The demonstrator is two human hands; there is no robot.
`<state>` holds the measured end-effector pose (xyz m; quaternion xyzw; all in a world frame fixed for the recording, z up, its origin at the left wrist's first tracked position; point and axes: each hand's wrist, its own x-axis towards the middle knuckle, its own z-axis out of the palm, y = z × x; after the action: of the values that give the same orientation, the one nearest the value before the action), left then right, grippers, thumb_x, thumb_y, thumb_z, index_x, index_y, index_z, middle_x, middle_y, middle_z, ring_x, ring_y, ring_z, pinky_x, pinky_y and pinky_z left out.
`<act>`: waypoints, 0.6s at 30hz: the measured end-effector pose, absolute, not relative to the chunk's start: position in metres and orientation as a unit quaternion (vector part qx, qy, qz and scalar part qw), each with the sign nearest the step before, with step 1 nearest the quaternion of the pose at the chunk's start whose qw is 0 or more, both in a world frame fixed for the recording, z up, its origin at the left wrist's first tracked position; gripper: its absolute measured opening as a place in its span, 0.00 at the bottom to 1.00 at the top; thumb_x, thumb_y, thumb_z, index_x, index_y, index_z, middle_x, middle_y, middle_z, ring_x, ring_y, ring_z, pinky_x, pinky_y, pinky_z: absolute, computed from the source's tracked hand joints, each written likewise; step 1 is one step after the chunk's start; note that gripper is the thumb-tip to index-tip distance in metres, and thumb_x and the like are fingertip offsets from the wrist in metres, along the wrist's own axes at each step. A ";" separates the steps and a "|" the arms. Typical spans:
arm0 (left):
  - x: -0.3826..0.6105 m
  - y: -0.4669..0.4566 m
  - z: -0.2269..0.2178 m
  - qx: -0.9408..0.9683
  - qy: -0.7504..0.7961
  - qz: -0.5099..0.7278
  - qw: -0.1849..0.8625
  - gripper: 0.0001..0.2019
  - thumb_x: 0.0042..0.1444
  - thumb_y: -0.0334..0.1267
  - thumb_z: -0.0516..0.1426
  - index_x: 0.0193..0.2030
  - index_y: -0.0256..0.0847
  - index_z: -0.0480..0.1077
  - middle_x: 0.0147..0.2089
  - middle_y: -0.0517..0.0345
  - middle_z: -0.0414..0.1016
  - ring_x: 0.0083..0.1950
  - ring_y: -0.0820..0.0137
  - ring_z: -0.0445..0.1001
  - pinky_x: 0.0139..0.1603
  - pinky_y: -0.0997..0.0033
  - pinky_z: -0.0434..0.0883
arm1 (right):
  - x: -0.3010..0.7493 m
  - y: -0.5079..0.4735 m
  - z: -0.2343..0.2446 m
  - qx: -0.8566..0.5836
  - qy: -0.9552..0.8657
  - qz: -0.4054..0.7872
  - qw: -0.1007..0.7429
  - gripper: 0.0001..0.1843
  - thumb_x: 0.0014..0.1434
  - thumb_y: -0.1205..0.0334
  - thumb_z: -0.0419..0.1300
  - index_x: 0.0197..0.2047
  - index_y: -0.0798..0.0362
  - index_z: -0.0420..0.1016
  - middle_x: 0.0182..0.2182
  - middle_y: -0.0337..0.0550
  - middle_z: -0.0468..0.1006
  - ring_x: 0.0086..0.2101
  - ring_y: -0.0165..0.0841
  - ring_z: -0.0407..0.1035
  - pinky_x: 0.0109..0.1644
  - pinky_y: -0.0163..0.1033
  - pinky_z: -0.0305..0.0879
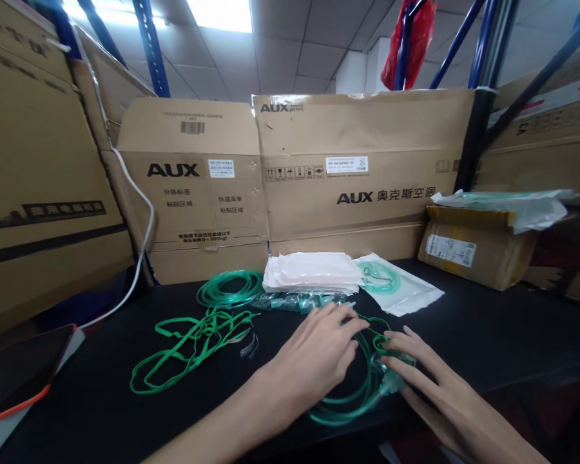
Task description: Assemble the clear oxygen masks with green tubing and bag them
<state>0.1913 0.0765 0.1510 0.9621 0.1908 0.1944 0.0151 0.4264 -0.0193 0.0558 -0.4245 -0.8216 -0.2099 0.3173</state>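
On the black table in front of me lies a clear-green oxygen mask (390,379) with a coil of green tubing (336,415) beside it. My left hand (314,348) reaches over the coil, palm down, fingers bent and somewhat apart; its fingertips are partly hidden. At the mask is my right hand (428,370), its fingers spread and touching the mask's edge near a thin green elastic strap (379,341). Neither hand shows a firm grip. Past my left fingers lie several clear plastic connector parts (294,301).
Loose green straps (183,351) and a coil of green tubing (229,288) lie to the left. Behind are stacked white packets (312,270) and a bagged tubing set (401,290). A small carton (473,248) stands at right; large cardboard (348,135) walls the back. A tablet-like device (24,367) sits at left.
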 end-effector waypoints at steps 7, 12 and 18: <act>0.245 0.112 0.151 0.990 0.086 0.111 -0.002 0.09 0.64 0.27 0.59 0.46 0.41 0.79 0.52 0.56 0.80 0.55 0.63 0.75 0.57 0.64 0.72 | 0.434 -0.020 0.042 -0.436 -0.814 -0.268 0.274 0.29 0.68 0.75 0.53 0.69 0.47 0.66 0.64 0.52 0.70 0.69 0.46 0.58 0.68 0.57 0.65; 0.224 0.131 0.164 0.975 0.156 0.158 -0.008 0.06 0.66 0.30 0.58 0.42 0.38 0.79 0.46 0.51 0.81 0.51 0.59 0.76 0.55 0.59 0.70 | 0.427 -0.025 0.052 -0.431 -0.813 -0.269 0.285 0.28 0.67 0.77 0.54 0.68 0.53 0.67 0.61 0.57 0.70 0.67 0.46 0.60 0.68 0.59 0.66; 0.148 0.130 0.172 0.929 0.294 0.224 0.022 0.06 0.65 0.34 0.58 0.43 0.40 0.78 0.44 0.53 0.81 0.49 0.59 0.77 0.52 0.58 0.71 | 0.423 -0.027 0.059 -0.440 -0.801 -0.258 0.313 0.27 0.68 0.77 0.54 0.67 0.52 0.68 0.60 0.56 0.70 0.65 0.44 0.64 0.69 0.57 0.66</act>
<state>0.1482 0.1304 0.1723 0.9291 0.2937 0.2239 0.0216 0.4232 -0.0268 0.0593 -0.4398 -0.8011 -0.2583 0.3131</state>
